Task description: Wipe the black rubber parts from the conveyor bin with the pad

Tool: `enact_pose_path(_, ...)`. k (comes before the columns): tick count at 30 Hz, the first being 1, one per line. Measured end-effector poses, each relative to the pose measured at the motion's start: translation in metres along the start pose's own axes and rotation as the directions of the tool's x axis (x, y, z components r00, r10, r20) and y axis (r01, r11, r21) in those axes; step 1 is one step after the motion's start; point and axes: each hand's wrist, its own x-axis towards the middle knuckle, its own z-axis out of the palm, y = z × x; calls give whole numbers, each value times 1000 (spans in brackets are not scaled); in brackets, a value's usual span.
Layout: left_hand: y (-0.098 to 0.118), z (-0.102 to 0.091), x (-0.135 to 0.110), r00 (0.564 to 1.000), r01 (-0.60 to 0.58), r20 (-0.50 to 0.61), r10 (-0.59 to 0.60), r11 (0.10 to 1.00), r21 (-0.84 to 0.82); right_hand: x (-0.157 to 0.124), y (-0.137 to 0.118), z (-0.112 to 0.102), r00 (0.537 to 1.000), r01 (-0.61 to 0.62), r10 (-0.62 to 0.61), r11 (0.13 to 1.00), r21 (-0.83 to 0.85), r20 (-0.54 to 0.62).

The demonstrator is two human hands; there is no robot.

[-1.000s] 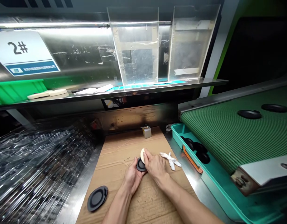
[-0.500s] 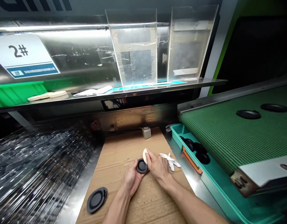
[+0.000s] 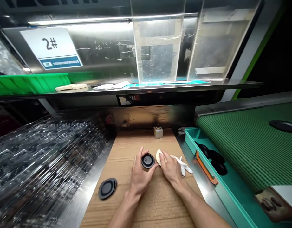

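My left hand [image 3: 139, 177] grips a small round black cap [image 3: 147, 161] between thumb and fingers, held just above the cardboard sheet [image 3: 148, 202]. Beside it, my right hand [image 3: 171, 169] pinches a cream-white pad [image 3: 158, 157], which sits just right of the cap and apart from it. A second, larger black round disc [image 3: 107, 188] lies flat on the cardboard's left edge, nearest my left forearm.
A white cloth [image 3: 184, 164] lies right of my right hand. A small bottle [image 3: 158, 132] stands at the cardboard's back. A teal tray [image 3: 222, 196] holds black parts [image 3: 213, 158] under a green conveyor belt [image 3: 250, 142]. Clear plastic trays [image 3: 41, 164] fill the left.
The pad has come off the black cap and now sits to its right. My left hand has turned the cap face up. The view has shifted rightwards across the scene.
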Motion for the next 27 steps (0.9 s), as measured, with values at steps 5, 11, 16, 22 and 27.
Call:
enact_pose_path(5, 6, 3, -7, 1000, 1, -27, -4, 995, -104, 0, 1, 2, 1000, -17, 17, 1000, -5, 16)
enact_pose_path(11, 0, 0, -5, 999, -30, 31, 33, 997, -77, 0, 2, 4, 999, -31, 32, 999, -16, 10)
enact_pose_path(16, 5, 7, -11, 997, -71, -39, 66, 987, -148, 0, 2, 3, 999, -33, 33, 999, -21, 18)
enact_pose_path(22, 8, 9, -12, 997, -31, -70, 18, 984, -178, 0, 1, 4, 998, -52, 53, 998, -46, 38)
enact_pose_path(27, -1, 4, -10, 985, -168, 34, 170, 984, -50, 1, 1, 4, 999, -45, 47, 998, -45, 25)
